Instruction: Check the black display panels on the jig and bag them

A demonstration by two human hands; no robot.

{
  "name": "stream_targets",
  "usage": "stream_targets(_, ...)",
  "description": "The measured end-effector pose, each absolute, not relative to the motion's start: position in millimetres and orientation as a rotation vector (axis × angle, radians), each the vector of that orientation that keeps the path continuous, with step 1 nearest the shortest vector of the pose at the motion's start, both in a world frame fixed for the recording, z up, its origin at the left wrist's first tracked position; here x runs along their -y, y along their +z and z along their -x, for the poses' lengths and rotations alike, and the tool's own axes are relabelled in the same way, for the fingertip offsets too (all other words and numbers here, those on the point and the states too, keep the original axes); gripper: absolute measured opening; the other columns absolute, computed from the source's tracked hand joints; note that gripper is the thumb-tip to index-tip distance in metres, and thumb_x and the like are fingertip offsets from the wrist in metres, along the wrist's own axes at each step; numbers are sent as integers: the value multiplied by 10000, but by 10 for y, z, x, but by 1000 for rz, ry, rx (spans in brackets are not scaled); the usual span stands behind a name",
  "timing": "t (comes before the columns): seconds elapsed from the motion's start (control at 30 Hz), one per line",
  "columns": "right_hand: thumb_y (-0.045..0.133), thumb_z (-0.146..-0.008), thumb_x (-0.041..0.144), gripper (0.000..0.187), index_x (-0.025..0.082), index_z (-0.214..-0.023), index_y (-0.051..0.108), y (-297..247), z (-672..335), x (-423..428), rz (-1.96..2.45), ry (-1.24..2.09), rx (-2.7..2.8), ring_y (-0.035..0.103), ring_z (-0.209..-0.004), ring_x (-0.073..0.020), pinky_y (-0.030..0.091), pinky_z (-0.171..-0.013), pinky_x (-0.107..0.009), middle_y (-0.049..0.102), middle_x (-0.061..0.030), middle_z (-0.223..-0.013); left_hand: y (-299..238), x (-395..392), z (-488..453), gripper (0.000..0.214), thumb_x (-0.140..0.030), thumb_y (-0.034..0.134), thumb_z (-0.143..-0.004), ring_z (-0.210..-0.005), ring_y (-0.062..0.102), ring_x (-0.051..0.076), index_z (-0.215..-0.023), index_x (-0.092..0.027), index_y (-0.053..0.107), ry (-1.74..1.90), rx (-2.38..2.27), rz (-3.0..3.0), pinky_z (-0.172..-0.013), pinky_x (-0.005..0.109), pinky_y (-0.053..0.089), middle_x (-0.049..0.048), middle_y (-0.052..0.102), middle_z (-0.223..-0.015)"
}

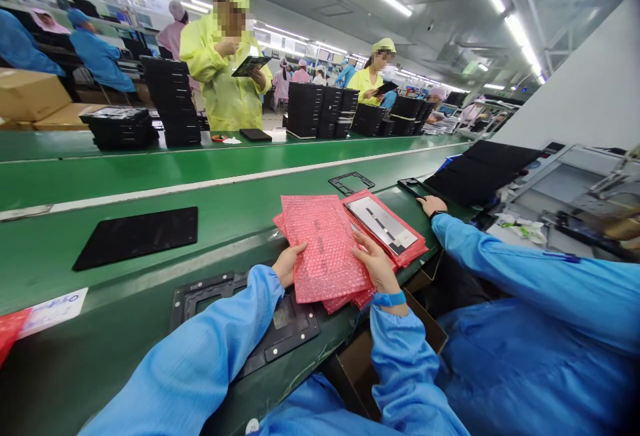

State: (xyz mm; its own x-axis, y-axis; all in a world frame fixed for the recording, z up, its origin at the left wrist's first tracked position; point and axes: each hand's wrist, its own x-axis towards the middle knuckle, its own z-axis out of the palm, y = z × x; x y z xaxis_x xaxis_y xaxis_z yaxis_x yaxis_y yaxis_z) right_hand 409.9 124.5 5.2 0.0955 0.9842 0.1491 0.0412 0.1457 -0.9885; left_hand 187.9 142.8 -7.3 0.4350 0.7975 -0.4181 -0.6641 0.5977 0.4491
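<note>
A pink bubble-wrap bag (323, 249) is held up between my two hands over the near edge of the green bench. My left hand (289, 264) pinches its left edge, thumb on top. At its right edge, my right hand (376, 264) grips with thumb and fingers; a blue band circles that wrist. More pink bags lie underneath. Just right of them, a white display panel (383, 224) with a dark strip rests on a pink bag stack. Below my left forearm lies a black fixture frame (295, 333) with round studs, partly covered by my sleeve.
A dark flat panel (137, 237) lies left on the green bench (240, 213). A thin black frame (351, 183) is beyond the bags. At right, a co-worker's hand (433, 205) touches a black piece. Black tray stacks (305, 109) line the far side, before people in yellow.
</note>
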Motion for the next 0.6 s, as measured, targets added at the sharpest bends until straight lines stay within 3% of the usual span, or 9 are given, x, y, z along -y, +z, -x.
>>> stream_targets(0.1,769,-634,367,580,238,-1178,614,119,-4195,-1255,1141,1092,1139,569,-1176,-287,414,-1018,-466,641,-72,-1248,-50,-1499,-2004,336,-182,440,-909,-823,716,255,-1196,-53,559,903,-635,-221,-836,411,541,161,731,-954)
stream_targets(0.3,721,-654,257,313,198,-961,694,168,-4115,-1128,1011,1523,861,674,-964,-307,507,-881,-465,749,-55,-942,106,-1509,-1963,341,-222,432,-927,-827,716,261,-1175,-39,578,845,-636,-240,-833,415,544,166,734,-934)
stream_targets(0.5,752,-674,224,486,211,-1144,628,237,-3630,-861,845,1532,940,667,-990,-261,514,-868,-381,715,-39,-1092,418,-1133,-1343,341,-298,502,-919,-765,723,233,-1146,-69,610,881,-681,-293,-780,365,572,130,750,-867)
stream_targets(0.6,736,-735,283,451,229,-1165,613,272,-3333,-745,782,1585,940,679,-945,-225,516,-845,-339,714,-30,-1087,607,-776,-909,330,-296,548,-894,-695,722,232,-1138,-85,617,960,-856,-331,-704,360,593,109,754,-801)
